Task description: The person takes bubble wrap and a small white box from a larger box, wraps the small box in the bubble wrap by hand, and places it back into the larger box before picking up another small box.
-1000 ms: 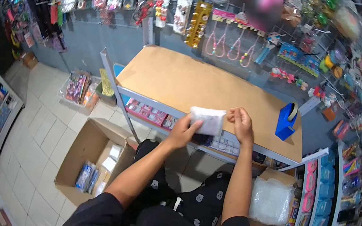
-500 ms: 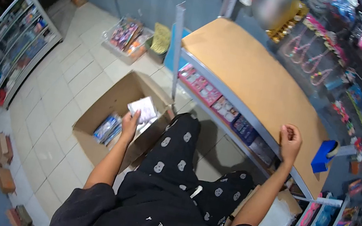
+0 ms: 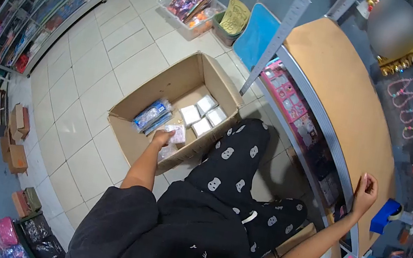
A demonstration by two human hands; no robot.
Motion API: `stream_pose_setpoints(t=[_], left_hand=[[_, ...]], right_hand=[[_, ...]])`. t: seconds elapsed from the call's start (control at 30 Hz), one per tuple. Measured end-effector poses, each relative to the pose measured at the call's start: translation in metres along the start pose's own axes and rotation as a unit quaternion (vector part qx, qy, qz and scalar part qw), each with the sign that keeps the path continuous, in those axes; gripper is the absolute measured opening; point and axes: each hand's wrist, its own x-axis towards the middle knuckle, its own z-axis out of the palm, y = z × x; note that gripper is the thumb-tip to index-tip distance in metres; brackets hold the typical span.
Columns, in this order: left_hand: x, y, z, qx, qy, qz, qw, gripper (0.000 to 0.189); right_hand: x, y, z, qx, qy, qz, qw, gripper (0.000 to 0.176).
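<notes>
My left hand (image 3: 162,138) reaches down into an open cardboard box (image 3: 135,96) on the floor, its fingers closed on a white-and-pinkish flat packet (image 3: 177,134). In the box beside it lie several small white packets (image 3: 201,126) and a stack of blue plastic-wrapped packs (image 3: 152,114). Clear plastic (image 3: 167,151) shows under my left wrist side. Over the front edge of the wooden shelf top (image 3: 347,79), my right hand (image 3: 365,194) rests with fingers curled loosely together, nothing visible in them. A blue tape dispenser (image 3: 385,216) stands near it.
Pink boxed goods (image 3: 288,100) fill the shelf under the wooden top. A metal upright (image 3: 279,37) stands at its corner. Beyond the box are a clear plastic bin (image 3: 193,29) and a blue panel (image 3: 256,34). A glass display case (image 3: 46,9) stands at left.
My left hand has lowered the packet deeper into the box. The view has shifted, showing more white packets inside. My right hand stays by the shelf edge, its fingers slightly less tightly curled.
</notes>
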Motion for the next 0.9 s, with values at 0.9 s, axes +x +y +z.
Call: stream_pose_setpoints(t=[0.9], left_hand=[[0.038,0.044,0.078,0.408,-0.253,0.124,0.868,0.084]], right_hand=[[0.0,0.002,0.001,-0.094,0.04,0.009,0.995,0.02]])
